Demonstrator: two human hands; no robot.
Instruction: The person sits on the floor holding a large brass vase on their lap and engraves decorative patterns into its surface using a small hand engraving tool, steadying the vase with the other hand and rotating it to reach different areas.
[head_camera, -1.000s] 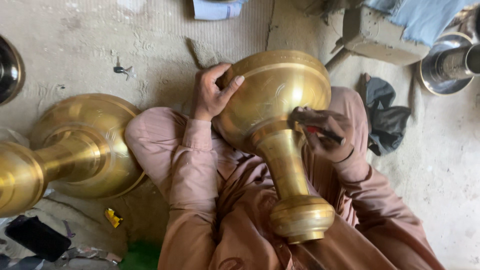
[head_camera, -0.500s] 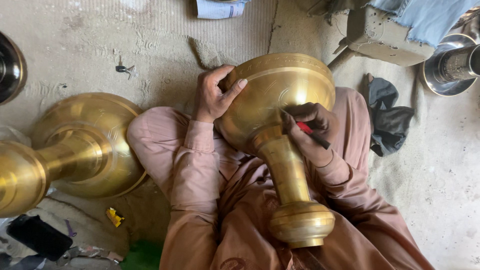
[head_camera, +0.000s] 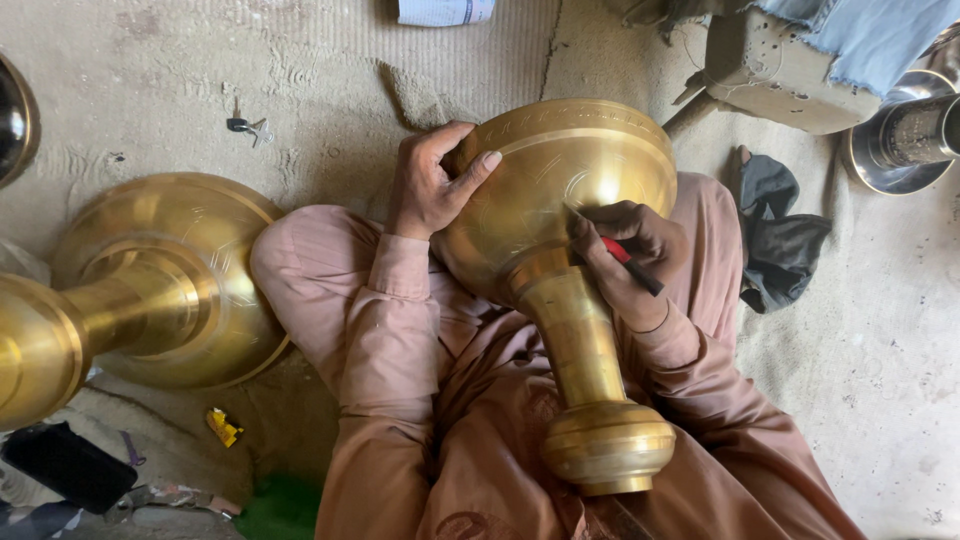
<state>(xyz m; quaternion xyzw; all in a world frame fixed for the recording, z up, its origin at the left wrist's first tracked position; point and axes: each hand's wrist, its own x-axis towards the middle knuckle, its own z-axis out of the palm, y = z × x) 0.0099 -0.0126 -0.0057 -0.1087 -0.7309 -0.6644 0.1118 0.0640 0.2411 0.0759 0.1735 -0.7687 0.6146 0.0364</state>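
Note:
A large brass goblet-shaped vessel (head_camera: 560, 200) lies across my lap, its wide bowl away from me and its rounded foot near my body. My left hand (head_camera: 430, 185) grips the left side of the bowl's rim, thumb resting on the brass. My right hand (head_camera: 625, 260) holds a red-and-black marking tool (head_camera: 625, 258), its tip touching the bowl just above the neck. Faint scribed lines show on the bowl's surface.
A second brass vessel (head_camera: 150, 290) lies on its side at my left. A dark cloth (head_camera: 780, 235) lies to the right, with a steel vessel (head_camera: 905, 130) and a block (head_camera: 775, 70) behind it. Keys (head_camera: 245, 127) lie on the floor; a black object (head_camera: 65, 465) sits bottom left.
My right hand has slid from the bowl's right side toward its middle near the neck, bringing the tool's tip onto the brass. The left hand keeps its grip.

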